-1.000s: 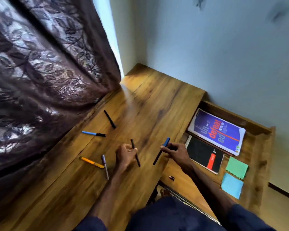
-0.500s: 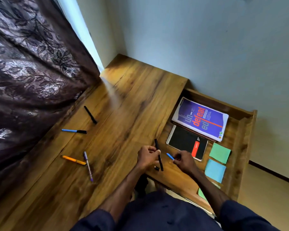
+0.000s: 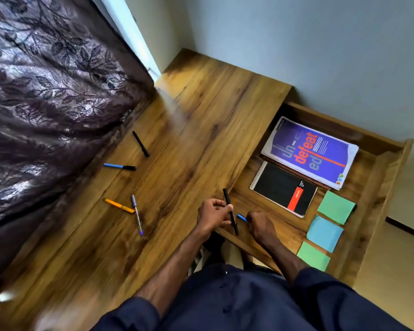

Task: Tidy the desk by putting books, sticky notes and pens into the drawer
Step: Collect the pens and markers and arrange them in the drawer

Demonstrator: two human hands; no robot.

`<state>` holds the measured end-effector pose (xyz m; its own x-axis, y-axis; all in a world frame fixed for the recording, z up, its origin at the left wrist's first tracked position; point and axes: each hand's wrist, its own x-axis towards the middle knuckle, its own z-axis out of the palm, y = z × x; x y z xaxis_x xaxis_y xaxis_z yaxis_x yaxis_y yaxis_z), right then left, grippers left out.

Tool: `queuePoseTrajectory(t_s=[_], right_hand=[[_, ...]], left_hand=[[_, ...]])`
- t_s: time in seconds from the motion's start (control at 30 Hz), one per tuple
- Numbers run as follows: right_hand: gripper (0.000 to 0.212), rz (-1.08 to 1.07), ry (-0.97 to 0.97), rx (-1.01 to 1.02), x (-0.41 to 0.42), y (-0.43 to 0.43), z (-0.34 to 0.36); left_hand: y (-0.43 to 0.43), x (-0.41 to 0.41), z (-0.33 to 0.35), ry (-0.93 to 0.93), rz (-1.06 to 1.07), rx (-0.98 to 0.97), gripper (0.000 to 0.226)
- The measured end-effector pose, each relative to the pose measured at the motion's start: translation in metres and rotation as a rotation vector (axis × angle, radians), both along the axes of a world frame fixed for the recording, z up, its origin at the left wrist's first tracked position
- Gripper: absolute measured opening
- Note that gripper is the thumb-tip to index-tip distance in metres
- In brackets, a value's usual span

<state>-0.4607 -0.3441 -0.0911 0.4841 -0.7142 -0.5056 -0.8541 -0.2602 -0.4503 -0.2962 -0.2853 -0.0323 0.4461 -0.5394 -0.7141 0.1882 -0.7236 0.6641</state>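
My left hand point(image 3: 213, 215) grips a black pen point(image 3: 230, 210) at the desk's right edge, over the open drawer point(image 3: 378, 187). My right hand point(image 3: 261, 224) is closed on a blue pen point(image 3: 242, 218) just inside the drawer's front left corner. In the drawer lie a purple book point(image 3: 308, 151), a black spiral notebook point(image 3: 282, 188) and three sticky-note pads: green point(image 3: 336, 206), blue point(image 3: 324, 232), green point(image 3: 313, 255). On the desk lie a black pen point(image 3: 140, 143), a blue pen with black cap point(image 3: 119, 166), an orange pen point(image 3: 119, 205) and a purple pen point(image 3: 137, 214).
The wooden desk point(image 3: 189, 139) runs along a dark patterned curtain point(image 3: 46, 91) on the left. A pale blue wall point(image 3: 320, 44) stands behind the drawer. My dark blue sleeves and lap fill the bottom of the view.
Both hands moved right from the desk's middle to the drawer's front corner, each carrying its pen. The camera view swung right with them.
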Motion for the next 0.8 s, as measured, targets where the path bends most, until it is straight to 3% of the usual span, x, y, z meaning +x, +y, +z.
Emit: queuePoseTrajectory(t_s=[0.43,0.8], right_hand=[[0.022,0.066,-0.001,0.024,-0.0013,0.0022,-0.0013],[0.017,-0.021,-0.02,0.075,0.0,0.0029,0.0048]], left_hand=[[0.0053,-0.0027,-0.0049,0.034,-0.06,-0.006,0.029],[0.0084,-0.0025,-0.0019,0.049,-0.09,-0.036,0.023]])
